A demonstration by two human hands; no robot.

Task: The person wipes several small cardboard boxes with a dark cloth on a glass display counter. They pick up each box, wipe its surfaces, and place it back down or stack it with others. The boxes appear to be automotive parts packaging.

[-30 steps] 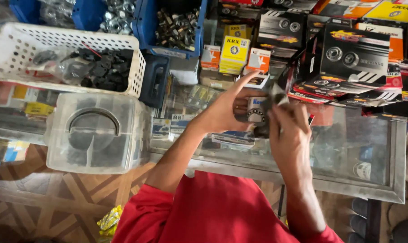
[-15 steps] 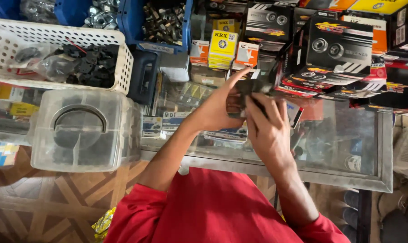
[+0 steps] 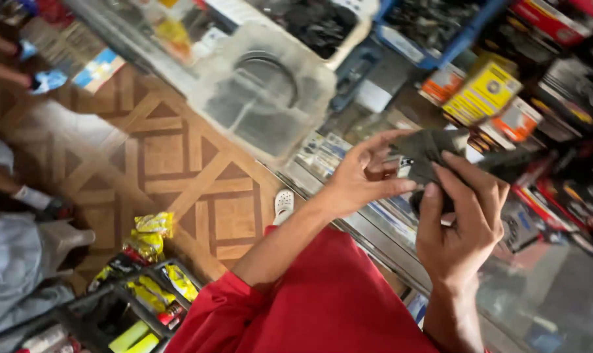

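both hands meet over the glass surface (image 3: 375, 229), working on a small dark box (image 3: 427, 157) held between them. the left hand (image 3: 358, 180) pinches the box's near edge with thumb and fingers curled in, index finger stretched along its top. the right hand (image 3: 463, 225) wraps the box from below, fingers pressed against its side. the box looks partly opened, a flap seeming to lift at the top, though blur makes it hard to tell; nothing has come out of it. it hangs in the air above the surface, just short of the yellow box (image 3: 483, 95) and orange box (image 3: 443, 82) stacked beyond. a clear plastic tub (image 3: 267, 98) sits well apart to the left.
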